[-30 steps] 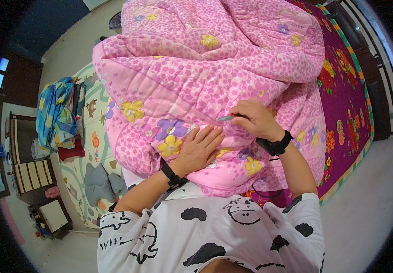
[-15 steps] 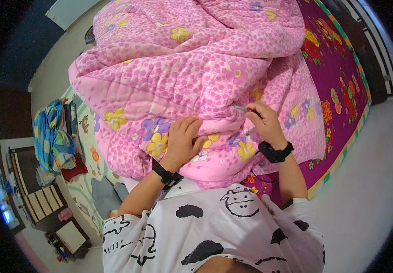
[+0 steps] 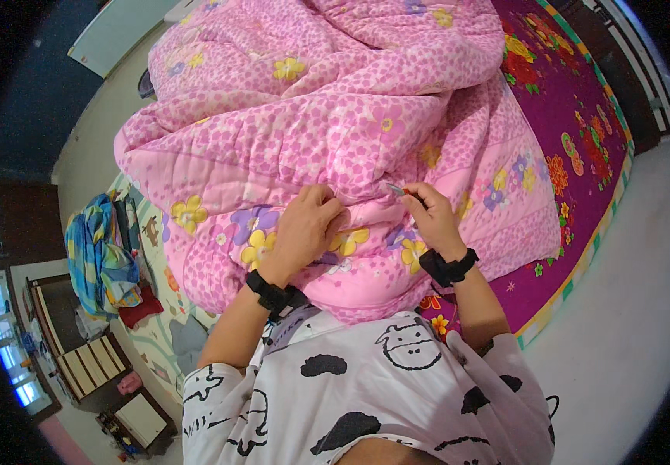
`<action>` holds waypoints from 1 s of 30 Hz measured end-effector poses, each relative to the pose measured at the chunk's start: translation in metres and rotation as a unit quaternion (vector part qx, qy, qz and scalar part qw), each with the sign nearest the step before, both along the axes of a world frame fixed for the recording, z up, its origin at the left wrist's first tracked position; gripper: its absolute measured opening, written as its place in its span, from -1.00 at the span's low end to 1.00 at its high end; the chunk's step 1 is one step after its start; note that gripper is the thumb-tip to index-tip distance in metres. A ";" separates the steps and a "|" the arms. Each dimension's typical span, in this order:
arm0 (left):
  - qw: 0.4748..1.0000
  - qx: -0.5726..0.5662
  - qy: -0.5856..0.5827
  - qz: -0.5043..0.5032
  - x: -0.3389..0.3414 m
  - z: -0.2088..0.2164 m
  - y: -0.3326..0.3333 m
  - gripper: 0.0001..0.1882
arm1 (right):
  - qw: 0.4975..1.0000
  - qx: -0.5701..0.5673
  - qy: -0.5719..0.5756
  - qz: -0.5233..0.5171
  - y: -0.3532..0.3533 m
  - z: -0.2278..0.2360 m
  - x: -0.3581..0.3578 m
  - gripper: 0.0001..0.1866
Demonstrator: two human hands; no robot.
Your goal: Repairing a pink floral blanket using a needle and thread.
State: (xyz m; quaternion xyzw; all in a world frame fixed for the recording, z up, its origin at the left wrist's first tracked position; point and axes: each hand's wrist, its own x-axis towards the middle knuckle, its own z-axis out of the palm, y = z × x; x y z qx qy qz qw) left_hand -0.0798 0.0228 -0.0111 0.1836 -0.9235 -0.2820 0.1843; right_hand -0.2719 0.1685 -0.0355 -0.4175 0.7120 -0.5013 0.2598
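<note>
A thick pink quilt (image 3: pixel 273 128) with purple and yellow flowers lies heaped and folded in front of me. My left hand (image 3: pixel 304 230) rests on its near part, fingers bent down and pinching a fold of the cloth; the fingertips are partly hidden. In my right hand (image 3: pixel 435 223) is a slim small tool (image 3: pixel 396 188) with a pale metal tip and a red and dark handle; its exact kind is too small to make out. The tip points left, at a gathered fold between my hands. Both wrists wear black bands.
Under the quilt, a purple floral mat (image 3: pixel 540 116) with a striped edge shows on the right. A blue and yellow checked cloth (image 3: pixel 102 248) lies heaped on a pale patterned mat at left. Low furniture (image 3: pixel 91 364) stands at the lower left.
My left hand has moved up and its flat fingers have curled onto the cloth. My right hand has shifted slightly left and down with the tool, nearer my left hand.
</note>
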 end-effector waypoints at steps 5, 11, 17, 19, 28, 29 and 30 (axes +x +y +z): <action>0.999 0.033 -0.016 0.012 0.016 0.018 -0.035 -0.90 | 0.982 0.002 -0.188 -0.015 0.005 -0.006 -0.007 -0.81; 0.925 0.307 0.153 0.161 0.025 0.040 -0.093 -0.90 | 0.964 -0.022 -0.261 -0.038 0.012 -0.015 -0.001 -0.82; 0.997 -0.006 0.071 0.026 -0.001 0.041 -0.048 -0.85 | 0.967 -0.014 -0.254 -0.022 0.010 -0.013 0.007 -0.82; 0.994 -0.093 0.051 -0.011 0.000 0.025 -0.035 -0.82 | 0.966 -0.025 -0.257 -0.010 0.008 -0.010 0.012 -0.82; 0.980 0.184 -0.061 0.046 0.012 0.018 -0.027 -0.90 | 0.957 -0.036 -0.287 0.040 -0.003 -0.008 0.027 -0.79; 0.981 0.192 0.008 0.013 0.011 0.013 -0.029 -0.91 | 0.957 -0.062 -0.280 0.035 -0.006 -0.008 0.030 -0.78; 0.977 0.198 0.076 -0.020 0.010 0.010 -0.030 -0.88 | 0.957 -0.089 -0.274 0.030 -0.010 -0.008 0.032 -0.77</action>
